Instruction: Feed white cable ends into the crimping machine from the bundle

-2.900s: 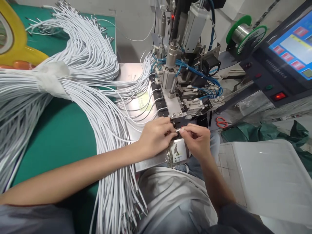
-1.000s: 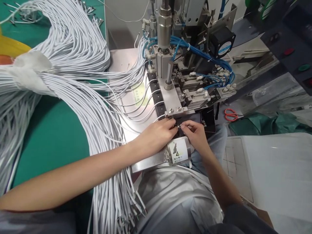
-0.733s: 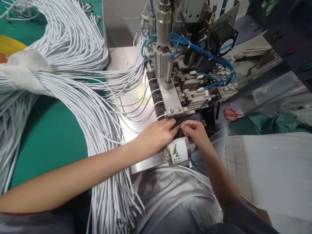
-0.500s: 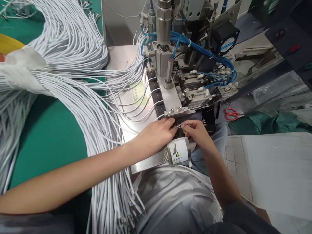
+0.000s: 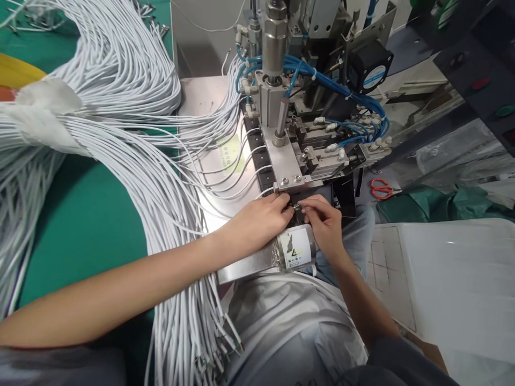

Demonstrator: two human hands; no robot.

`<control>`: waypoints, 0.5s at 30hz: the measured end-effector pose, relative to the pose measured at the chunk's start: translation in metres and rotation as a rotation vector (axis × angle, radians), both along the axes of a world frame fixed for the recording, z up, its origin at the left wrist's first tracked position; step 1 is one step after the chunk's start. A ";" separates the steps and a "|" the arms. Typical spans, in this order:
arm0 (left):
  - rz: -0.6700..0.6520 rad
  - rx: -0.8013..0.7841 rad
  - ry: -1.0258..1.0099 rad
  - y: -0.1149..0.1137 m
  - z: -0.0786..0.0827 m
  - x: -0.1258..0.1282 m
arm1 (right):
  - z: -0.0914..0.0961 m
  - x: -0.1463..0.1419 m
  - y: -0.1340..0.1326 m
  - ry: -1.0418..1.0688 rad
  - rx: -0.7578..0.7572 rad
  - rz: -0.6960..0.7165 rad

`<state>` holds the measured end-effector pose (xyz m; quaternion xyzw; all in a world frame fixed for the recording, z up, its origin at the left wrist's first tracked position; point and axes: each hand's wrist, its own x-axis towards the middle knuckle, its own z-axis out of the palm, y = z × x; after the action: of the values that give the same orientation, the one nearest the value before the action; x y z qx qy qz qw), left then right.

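My left hand [image 5: 267, 215] lies over the front of the machine fixture, its thumb and fingers bent together round a small metal cable connector [image 5: 296, 207]. From the other side, my right hand [image 5: 325, 222] pinches the same connector with its fingertips. Most of the connector is covered by fingers, and any cable under my left hand is hidden. White cables [image 5: 251, 185] run from the left into the black fixture blocks [image 5: 263, 159], beside the metal press plate [image 5: 285, 161]. Just below my hands is a clear container [image 5: 298, 247] with a white label.
A large bundle of white cables [image 5: 120, 139], tied with a white wrap [image 5: 44, 112], covers the green table [image 5: 92, 214]. Blue air hoses [image 5: 322, 78] cross the machine behind my hands. Red-handled scissors [image 5: 381, 188] and a white plastic bin [image 5: 454, 279] are to the right.
My right hand has turned slightly, its fingers more outstretched at the connector. My left hand keeps its place at the fixture. The whole view has shifted a little.
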<state>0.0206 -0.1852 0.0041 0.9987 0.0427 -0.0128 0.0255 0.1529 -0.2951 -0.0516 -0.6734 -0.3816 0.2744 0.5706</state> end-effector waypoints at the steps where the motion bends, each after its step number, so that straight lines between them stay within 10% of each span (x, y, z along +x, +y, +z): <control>1: 0.003 0.004 0.000 0.000 0.000 0.000 | 0.001 0.000 0.000 -0.018 0.007 -0.004; 15: 0.009 0.009 0.006 -0.001 0.001 -0.001 | 0.003 0.012 0.016 0.261 -0.236 0.147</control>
<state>0.0197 -0.1859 0.0050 0.9985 0.0472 -0.0155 0.0207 0.1649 -0.2786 -0.0481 -0.6647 -0.3177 0.4433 0.5107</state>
